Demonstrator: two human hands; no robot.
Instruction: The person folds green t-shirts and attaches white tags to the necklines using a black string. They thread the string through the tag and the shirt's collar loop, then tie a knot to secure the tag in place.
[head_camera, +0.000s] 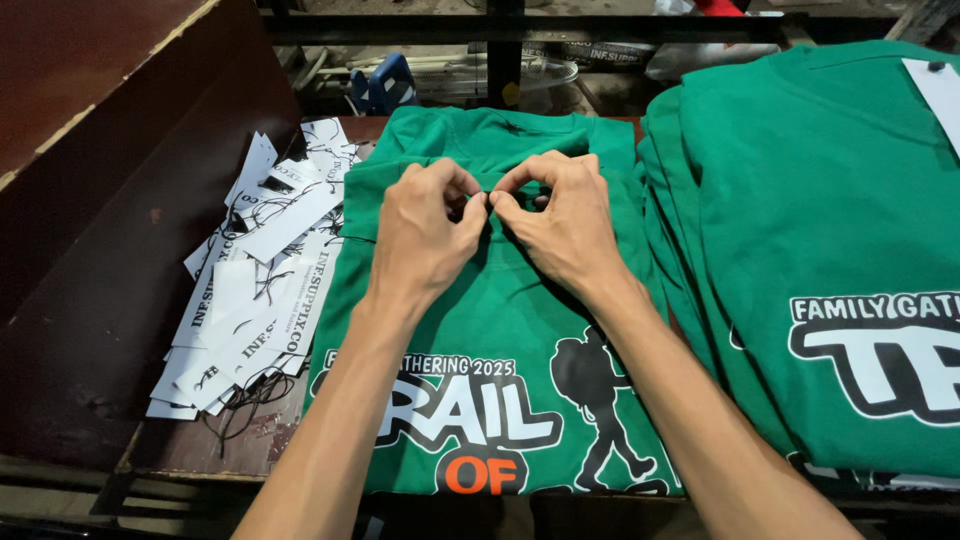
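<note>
Green shirt lies flat on the bench; left hand and right hand pinch its collar, both grips clamped on fabric, paper tags piled beside

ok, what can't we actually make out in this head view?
- What the fingertips pinch: left hand and right hand meet at the collar of the green printed T-shirt; the fingers hide it.
- The shirt's print: partly covered by both forearms, cut off by the bottom edge.
- Stack of folded green T-shirts: cut by the right edge; count unclear.
- White card tags with black strings: overlapping, count unclear.
- Blue object behind: dim, too small.
</note>
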